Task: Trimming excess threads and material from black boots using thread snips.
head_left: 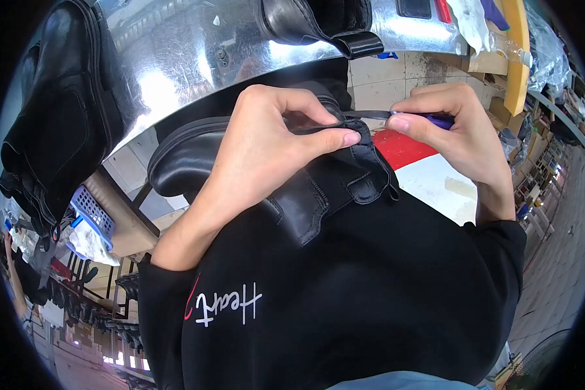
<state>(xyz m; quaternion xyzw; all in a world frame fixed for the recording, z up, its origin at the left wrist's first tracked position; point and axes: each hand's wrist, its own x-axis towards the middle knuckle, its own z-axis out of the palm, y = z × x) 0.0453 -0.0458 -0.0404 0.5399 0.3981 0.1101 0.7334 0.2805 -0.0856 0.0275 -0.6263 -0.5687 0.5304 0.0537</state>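
A black leather ankle boot (192,153) lies sideways in front of my torso, its toe to the left and its opening to the right. My left hand (273,140) is closed on the boot's upper edge, pinching the rim between thumb and forefinger. To the right of it, my right hand (448,127) is closed around a slim tool with a purple handle (441,121). A narrow dark strip (369,114) runs from the right fingertips to the boot's rim; whether it is the tool's blade or a strap I cannot tell.
Ahead lies a shiny metal tabletop (175,52) with another black boot (292,23) on it. More black boots (65,110) stand at the left, above a blue plastic basket (94,211). A yellow edge (516,58) and clear plastic bags (547,55) are at the far right.
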